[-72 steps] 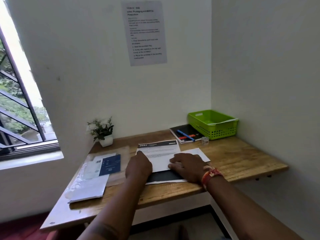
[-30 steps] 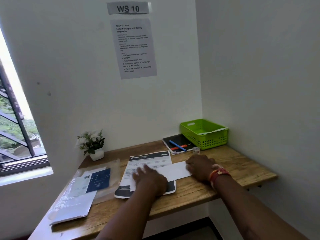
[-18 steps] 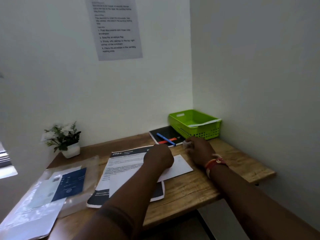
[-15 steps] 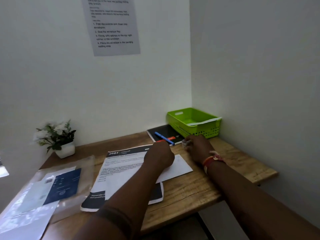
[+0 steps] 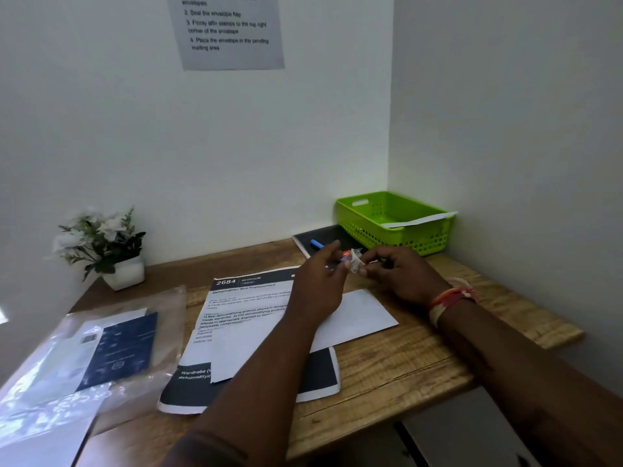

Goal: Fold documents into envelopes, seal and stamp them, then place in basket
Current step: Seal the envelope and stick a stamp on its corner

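Note:
A white envelope (image 5: 359,315) lies on a printed document (image 5: 246,298) with a black header, in the middle of the wooden desk (image 5: 404,365). Just beyond them both hands meet over the desk around a small clear box (image 5: 354,263). My right hand (image 5: 397,274) grips the box from the right, and my left hand (image 5: 320,284) pinches it from the left. What the box holds is too small to tell. A green basket (image 5: 404,239) stands in the far right corner with a white envelope (image 5: 421,219) lying across its rim.
A black notebook (image 5: 323,235) with a blue pen (image 5: 316,244) on it lies just left of the basket. A potted plant (image 5: 104,244) stands at the back left. A clear plastic sleeve (image 5: 101,348) holding papers and a dark blue card covers the left of the desk.
Both hands left the envelope and document. My right hand reached to the notebook's edge and picked up the small clear box; my left hand then rose to meet it.

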Demonstrator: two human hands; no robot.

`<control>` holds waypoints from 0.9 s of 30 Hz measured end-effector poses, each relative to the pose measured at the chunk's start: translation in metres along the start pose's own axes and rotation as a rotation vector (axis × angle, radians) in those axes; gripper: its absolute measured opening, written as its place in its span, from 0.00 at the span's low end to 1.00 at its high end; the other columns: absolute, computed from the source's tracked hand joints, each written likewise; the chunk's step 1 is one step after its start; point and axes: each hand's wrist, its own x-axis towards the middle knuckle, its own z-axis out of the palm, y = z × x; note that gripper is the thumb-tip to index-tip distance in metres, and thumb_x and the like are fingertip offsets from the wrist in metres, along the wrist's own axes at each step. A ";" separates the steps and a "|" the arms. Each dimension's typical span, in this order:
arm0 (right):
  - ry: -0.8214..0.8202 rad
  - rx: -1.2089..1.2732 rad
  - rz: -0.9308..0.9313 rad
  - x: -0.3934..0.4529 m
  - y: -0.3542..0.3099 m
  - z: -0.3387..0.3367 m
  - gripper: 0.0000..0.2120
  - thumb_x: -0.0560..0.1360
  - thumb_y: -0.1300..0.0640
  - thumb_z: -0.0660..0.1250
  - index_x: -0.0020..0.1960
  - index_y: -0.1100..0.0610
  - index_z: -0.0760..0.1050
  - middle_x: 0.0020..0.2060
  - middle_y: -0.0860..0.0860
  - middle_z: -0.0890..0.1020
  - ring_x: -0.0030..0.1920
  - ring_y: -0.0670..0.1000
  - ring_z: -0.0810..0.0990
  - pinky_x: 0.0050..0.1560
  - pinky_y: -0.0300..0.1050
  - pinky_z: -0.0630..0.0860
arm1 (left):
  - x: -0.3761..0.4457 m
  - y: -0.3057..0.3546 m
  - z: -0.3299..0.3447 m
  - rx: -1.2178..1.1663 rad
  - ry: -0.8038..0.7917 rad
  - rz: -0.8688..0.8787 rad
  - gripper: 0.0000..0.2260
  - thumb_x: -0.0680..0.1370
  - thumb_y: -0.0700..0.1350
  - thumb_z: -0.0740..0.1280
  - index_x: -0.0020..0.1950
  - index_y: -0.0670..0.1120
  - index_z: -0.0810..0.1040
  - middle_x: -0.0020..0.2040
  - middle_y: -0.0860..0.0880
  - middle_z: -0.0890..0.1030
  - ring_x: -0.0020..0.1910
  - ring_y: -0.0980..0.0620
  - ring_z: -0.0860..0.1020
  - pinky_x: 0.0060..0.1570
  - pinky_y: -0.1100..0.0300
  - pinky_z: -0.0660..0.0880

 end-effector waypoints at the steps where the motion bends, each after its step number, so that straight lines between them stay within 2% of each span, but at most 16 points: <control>1: -0.023 -0.004 -0.011 0.000 0.001 0.001 0.04 0.75 0.62 0.73 0.49 0.56 0.83 0.34 0.36 0.82 0.31 0.36 0.75 0.36 0.30 0.68 | -0.001 0.000 0.001 -0.007 -0.015 0.007 0.19 0.80 0.47 0.70 0.71 0.48 0.76 0.61 0.53 0.82 0.58 0.61 0.77 0.58 0.64 0.72; 4: -0.048 -0.031 -0.028 0.001 0.003 0.002 0.06 0.74 0.59 0.73 0.50 0.50 0.84 0.34 0.35 0.82 0.30 0.40 0.74 0.36 0.36 0.69 | -0.004 0.001 0.000 -0.041 -0.009 0.006 0.17 0.78 0.46 0.72 0.66 0.49 0.80 0.60 0.52 0.82 0.57 0.60 0.78 0.60 0.60 0.74; 6: -0.077 -0.024 -0.037 0.002 0.007 0.001 0.08 0.74 0.58 0.74 0.51 0.49 0.84 0.40 0.36 0.84 0.33 0.44 0.75 0.37 0.39 0.72 | -0.003 0.000 -0.001 -0.020 -0.018 0.013 0.17 0.76 0.47 0.74 0.65 0.50 0.81 0.59 0.52 0.81 0.58 0.58 0.78 0.58 0.62 0.73; 8: -0.097 -0.001 -0.043 0.001 0.008 0.002 0.08 0.74 0.58 0.74 0.52 0.49 0.84 0.48 0.42 0.85 0.34 0.45 0.76 0.40 0.42 0.74 | -0.004 0.000 -0.002 0.021 -0.040 0.031 0.16 0.76 0.48 0.73 0.64 0.51 0.82 0.59 0.52 0.82 0.59 0.58 0.78 0.58 0.64 0.73; 12: -0.085 -0.021 -0.073 0.002 0.008 0.003 0.08 0.74 0.60 0.74 0.51 0.51 0.85 0.51 0.46 0.85 0.34 0.37 0.76 0.40 0.37 0.72 | -0.005 0.000 -0.001 0.040 -0.008 0.044 0.15 0.75 0.48 0.74 0.62 0.53 0.84 0.57 0.55 0.83 0.57 0.60 0.79 0.60 0.61 0.74; 15: -0.077 -0.077 -0.094 0.003 0.009 0.002 0.08 0.73 0.61 0.74 0.51 0.53 0.85 0.51 0.44 0.85 0.40 0.36 0.79 0.43 0.36 0.73 | -0.007 0.004 0.000 0.094 0.037 0.080 0.13 0.75 0.46 0.74 0.60 0.52 0.84 0.57 0.54 0.84 0.56 0.60 0.79 0.57 0.67 0.72; 17: -0.079 -0.130 -0.113 0.003 0.012 0.003 0.09 0.72 0.61 0.75 0.50 0.50 0.85 0.50 0.41 0.84 0.45 0.37 0.79 0.45 0.36 0.73 | -0.008 0.007 0.000 0.119 0.063 0.105 0.10 0.76 0.46 0.74 0.57 0.51 0.86 0.54 0.54 0.85 0.54 0.58 0.80 0.54 0.68 0.71; 21: -0.076 -0.203 -0.152 0.003 0.013 0.006 0.15 0.72 0.60 0.75 0.48 0.40 0.82 0.51 0.38 0.84 0.49 0.39 0.80 0.47 0.38 0.76 | -0.007 0.005 -0.001 0.152 0.100 0.138 0.04 0.76 0.44 0.72 0.48 0.52 0.86 0.48 0.56 0.85 0.49 0.58 0.80 0.51 0.61 0.75; 27: -0.068 -0.214 -0.152 0.003 0.016 0.005 0.12 0.72 0.60 0.75 0.49 0.44 0.84 0.52 0.41 0.84 0.48 0.42 0.81 0.48 0.44 0.78 | -0.006 0.004 0.003 0.200 0.082 0.208 0.01 0.76 0.44 0.70 0.46 0.50 0.81 0.46 0.54 0.81 0.45 0.55 0.78 0.47 0.52 0.76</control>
